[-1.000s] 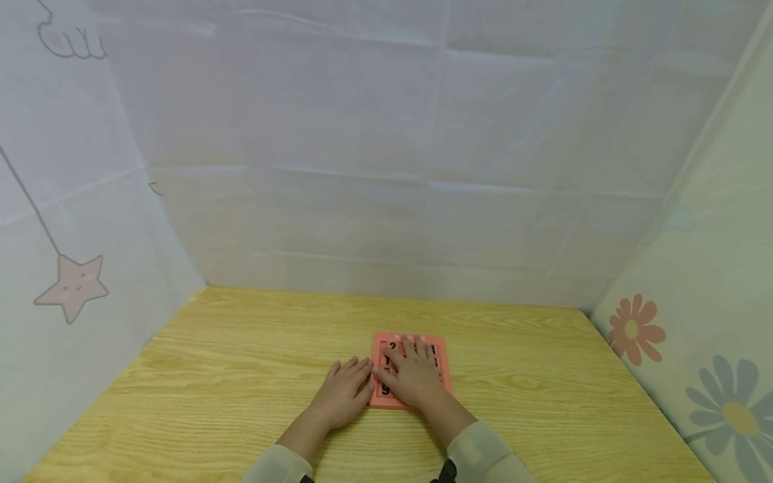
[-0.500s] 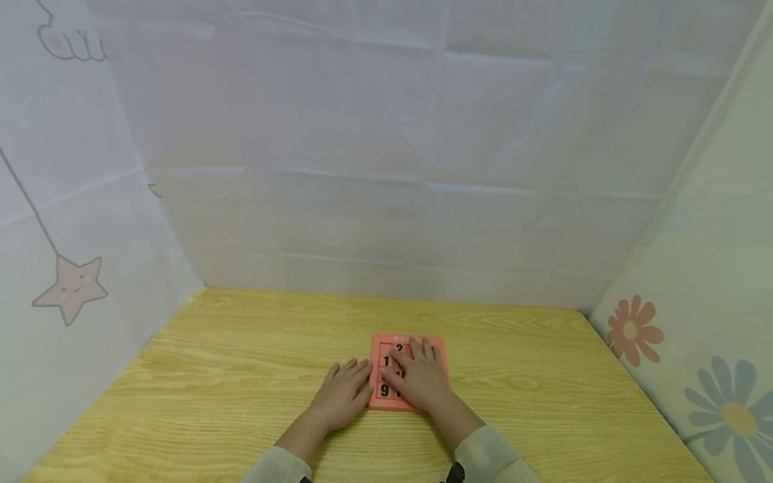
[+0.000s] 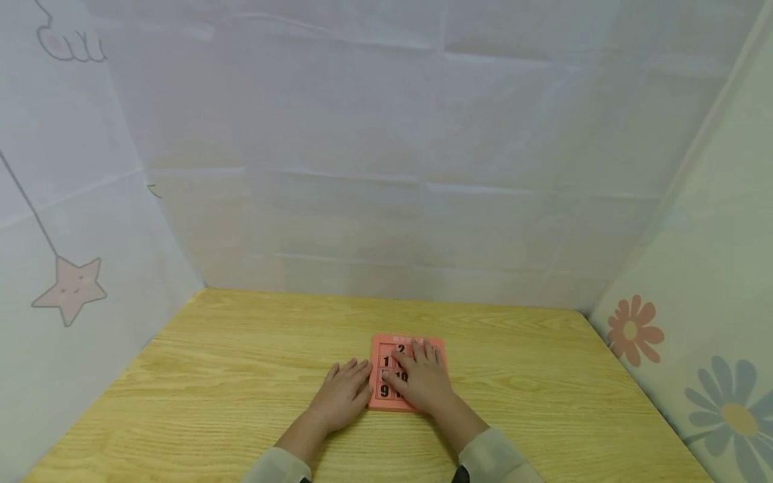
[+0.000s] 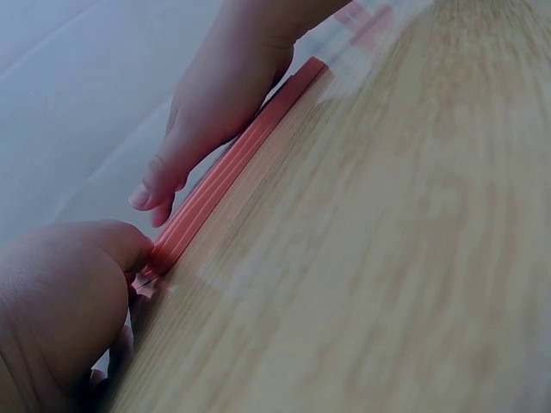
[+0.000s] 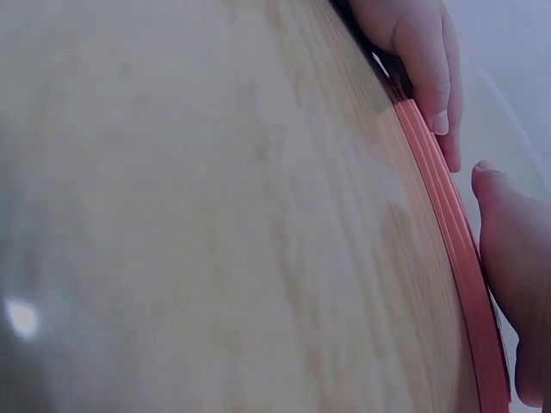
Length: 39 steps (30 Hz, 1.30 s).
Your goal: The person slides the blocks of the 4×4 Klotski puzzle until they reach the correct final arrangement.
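Observation:
A pink sliding number puzzle (image 3: 384,406) with black numerals lies flat on the table. Its upper left slot shows no tile; a 2 tile (image 3: 401,349) sits just right of that slot, with 1 (image 3: 386,361) and 9 (image 3: 384,391) in the left column. My right hand (image 3: 423,382) rests over the puzzle's right part, fingers spread, hiding many tiles. Along the left edge lies my left hand (image 3: 341,396), its fingers extended. In the left wrist view its thumb (image 4: 129,243) touches the end of the puzzle's pink side (image 4: 232,168).
A wood-grain table (image 3: 241,376) carries the puzzle. White sheeting (image 3: 362,168) rises behind it, and side panels stand left and right with a printed star (image 3: 71,288) and flowers (image 3: 631,330).
My right hand has shifted slightly right. The 2 tile has slid right from the upper left corner, exposing the slot there. My left hand has stayed in place.

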Motion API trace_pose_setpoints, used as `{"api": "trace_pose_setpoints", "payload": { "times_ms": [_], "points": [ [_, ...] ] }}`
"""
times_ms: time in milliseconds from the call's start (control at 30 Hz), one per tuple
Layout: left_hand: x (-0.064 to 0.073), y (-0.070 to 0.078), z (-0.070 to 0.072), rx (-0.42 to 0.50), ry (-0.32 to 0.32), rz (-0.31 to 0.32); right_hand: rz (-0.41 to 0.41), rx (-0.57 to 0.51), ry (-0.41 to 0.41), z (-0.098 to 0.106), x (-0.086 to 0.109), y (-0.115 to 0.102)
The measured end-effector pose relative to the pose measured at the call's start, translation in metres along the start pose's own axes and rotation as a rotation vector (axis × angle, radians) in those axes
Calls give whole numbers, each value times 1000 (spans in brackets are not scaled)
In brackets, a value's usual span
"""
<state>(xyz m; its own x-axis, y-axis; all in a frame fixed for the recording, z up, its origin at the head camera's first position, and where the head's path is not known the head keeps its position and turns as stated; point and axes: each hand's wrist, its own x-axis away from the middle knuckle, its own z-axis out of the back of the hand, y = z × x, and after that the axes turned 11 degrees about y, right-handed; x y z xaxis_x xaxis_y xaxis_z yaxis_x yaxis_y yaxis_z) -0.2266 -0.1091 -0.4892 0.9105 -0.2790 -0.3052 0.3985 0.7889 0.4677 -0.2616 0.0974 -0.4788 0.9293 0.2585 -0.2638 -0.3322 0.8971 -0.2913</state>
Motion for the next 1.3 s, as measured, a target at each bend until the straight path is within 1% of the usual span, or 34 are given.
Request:
{"api": "trace_pose_setpoints", "payload": {
  "times_ms": [333,433,567,700,933,1067,1300],
  "points": [
    [1,2,0,1,43,-15,64,-17,-10,1,11,-1],
    [1,3,2,5,39,-15,69,-28,-22,2,14,-1],
    [1,4,3,6,23,-6,76,-34,-24,3,18,-1],
    [1,4,3,0,20,-6,78,-40,-25,5,20,-1],
    [1,3,2,-1,28,-6,84,-51,-21,4,22,-1],
    [0,2,1,-6,32,-16,82,-53,-19,4,22,-2],
    [0,1,0,2,24,-7,74,-64,-19,5,20,-3]
  ]
}}
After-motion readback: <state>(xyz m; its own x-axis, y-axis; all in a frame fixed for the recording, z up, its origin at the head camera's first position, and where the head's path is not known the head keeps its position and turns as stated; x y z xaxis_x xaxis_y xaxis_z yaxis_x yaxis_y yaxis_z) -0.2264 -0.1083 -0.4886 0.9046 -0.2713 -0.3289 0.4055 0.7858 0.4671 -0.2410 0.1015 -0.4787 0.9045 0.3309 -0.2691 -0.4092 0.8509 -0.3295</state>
